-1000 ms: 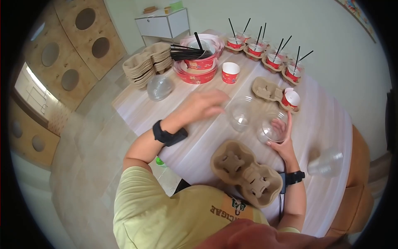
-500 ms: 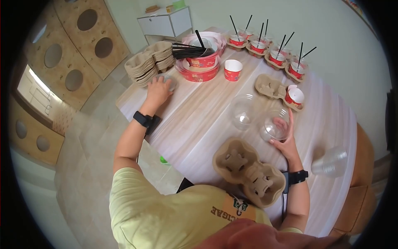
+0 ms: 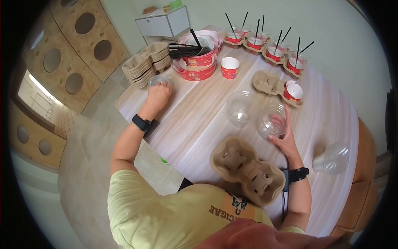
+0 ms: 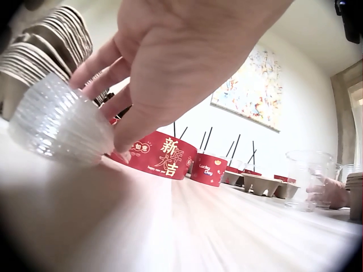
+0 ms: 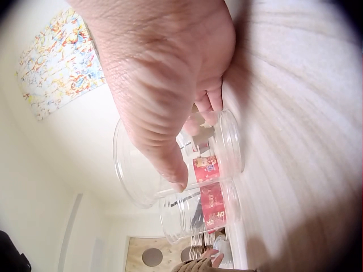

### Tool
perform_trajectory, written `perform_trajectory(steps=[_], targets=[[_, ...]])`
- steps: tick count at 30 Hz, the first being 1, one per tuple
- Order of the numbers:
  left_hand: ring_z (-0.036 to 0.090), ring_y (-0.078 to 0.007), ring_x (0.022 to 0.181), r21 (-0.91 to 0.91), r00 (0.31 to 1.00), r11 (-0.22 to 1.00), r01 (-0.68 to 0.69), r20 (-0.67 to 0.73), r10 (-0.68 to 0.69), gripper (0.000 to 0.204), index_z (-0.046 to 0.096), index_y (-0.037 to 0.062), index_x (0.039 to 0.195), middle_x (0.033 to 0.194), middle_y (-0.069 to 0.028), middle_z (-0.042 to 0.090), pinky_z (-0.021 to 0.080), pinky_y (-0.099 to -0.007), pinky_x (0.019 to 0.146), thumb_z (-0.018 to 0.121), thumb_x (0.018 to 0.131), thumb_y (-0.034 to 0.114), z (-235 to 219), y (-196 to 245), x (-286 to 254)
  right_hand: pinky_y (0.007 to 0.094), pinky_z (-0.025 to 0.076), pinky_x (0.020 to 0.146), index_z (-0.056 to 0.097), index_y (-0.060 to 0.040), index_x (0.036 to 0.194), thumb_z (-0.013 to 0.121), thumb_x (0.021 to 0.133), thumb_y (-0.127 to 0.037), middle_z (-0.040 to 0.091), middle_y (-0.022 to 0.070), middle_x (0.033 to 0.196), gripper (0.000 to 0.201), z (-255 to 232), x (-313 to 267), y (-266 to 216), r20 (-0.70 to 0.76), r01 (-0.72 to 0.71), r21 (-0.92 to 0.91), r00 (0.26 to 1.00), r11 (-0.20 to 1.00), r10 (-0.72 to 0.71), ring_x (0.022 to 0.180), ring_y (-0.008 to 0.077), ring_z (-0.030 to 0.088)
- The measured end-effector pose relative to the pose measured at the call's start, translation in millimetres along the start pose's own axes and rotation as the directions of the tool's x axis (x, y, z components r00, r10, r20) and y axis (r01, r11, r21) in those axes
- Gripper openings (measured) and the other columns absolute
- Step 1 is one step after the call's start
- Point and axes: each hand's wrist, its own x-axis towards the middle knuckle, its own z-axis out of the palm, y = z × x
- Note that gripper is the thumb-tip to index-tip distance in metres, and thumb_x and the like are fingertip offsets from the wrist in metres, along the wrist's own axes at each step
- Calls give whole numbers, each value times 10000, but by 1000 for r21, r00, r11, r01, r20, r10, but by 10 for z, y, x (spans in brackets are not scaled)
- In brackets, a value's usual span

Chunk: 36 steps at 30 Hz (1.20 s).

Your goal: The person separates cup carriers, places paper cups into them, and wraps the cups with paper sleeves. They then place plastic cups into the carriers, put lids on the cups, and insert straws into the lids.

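At the table's left side my left hand bends its fingers over a nested stack of clear plastic lids. In the left wrist view the thumb is at the stack's near end and the fingers reach round behind. My right hand grips a clear plastic cup standing on the table, thumb on one side and fingers on the other. A second clear cup stands just left of it. Close to my body lies a two-cell cardboard cup carrier.
Pulp carriers are stacked beyond the lids. Beside them are red paper bands with black straws, and a red paper cup. Filled carriers line the far edge. Nested clear cups lie at the right.
My left hand has swung from the table's middle to the lid stack at the left, and its fingers have bent over it. The right hand keeps its hold on the clear cup.
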Motion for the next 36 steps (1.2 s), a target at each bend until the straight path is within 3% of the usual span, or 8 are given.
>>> perform_trajectory(steps=[4,6,10,14,17,21,27,36], targets=[[583,-280,705,-186,995,978,-93,-35,88,37,577,70,743,767,-116,564,479,-361,588,552,718,80,-141,139,-109,342,316,969,64,-146,1413,715,624,-73,443,120,1183,1026,5,0,-4,2,-16,23,1000,1000,16,1100,236,427],[566,-299,707,-515,967,819,-256,-136,216,40,565,45,747,778,-115,561,460,-371,613,579,715,65,-308,239,-137,343,323,964,70,-144,1413,717,626,-76,442,116,1185,1021,1,5,-1,6,-20,20,1000,1000,20,1094,232,431],[554,-316,802,-703,999,710,-35,-32,18,151,586,45,855,841,-116,572,446,-389,707,629,725,110,-317,280,-194,342,329,958,80,-143,1413,721,626,-76,443,113,1186,1018,-17,10,34,17,0,11,1000,1000,-1,1089,230,436],[519,-346,964,-698,996,716,21,77,46,425,541,86,1079,1017,-166,550,426,-399,817,684,701,220,-328,335,-172,337,337,952,95,-145,1412,721,623,-68,444,111,1186,1011,-15,8,27,20,-6,11,1000,1000,6,1089,225,438],[387,-423,1147,-677,941,735,-26,231,247,836,320,149,1321,1311,-268,320,341,-414,964,727,636,401,-207,479,-170,334,343,949,108,-147,1411,714,613,-52,445,109,1189,1007,-11,-3,-10,18,-19,-1,1000,1000,19,1097,224,434],[411,-415,1118,-636,948,768,-82,187,256,798,331,154,1313,1282,-260,348,353,-419,947,712,653,392,-223,606,-72,322,343,949,128,-146,1409,706,598,-34,443,108,1196,1002,-9,-16,-21,31,-36,-27,999,999,37,1118,222,425],[492,-402,995,-528,857,846,-80,396,329,585,401,96,1200,1156,-249,432,419,-437,846,641,692,257,-487,757,171,312,337,950,143,-141,1405,721,596,-49,442,105,1197,998,-17,-12,-26,47,-31,-41,998,999,33,1137,221,413],[584,-351,788,-378,916,893,-245,210,341,387,451,96,1108,1102,-176,509,482,-425,640,527,728,88,-276,739,195,328,347,946,148,-157,1403,735,604,-63,452,113,1197,995,-18,-9,-70,63,-26,-76,998,997,31,1146,230,432]])
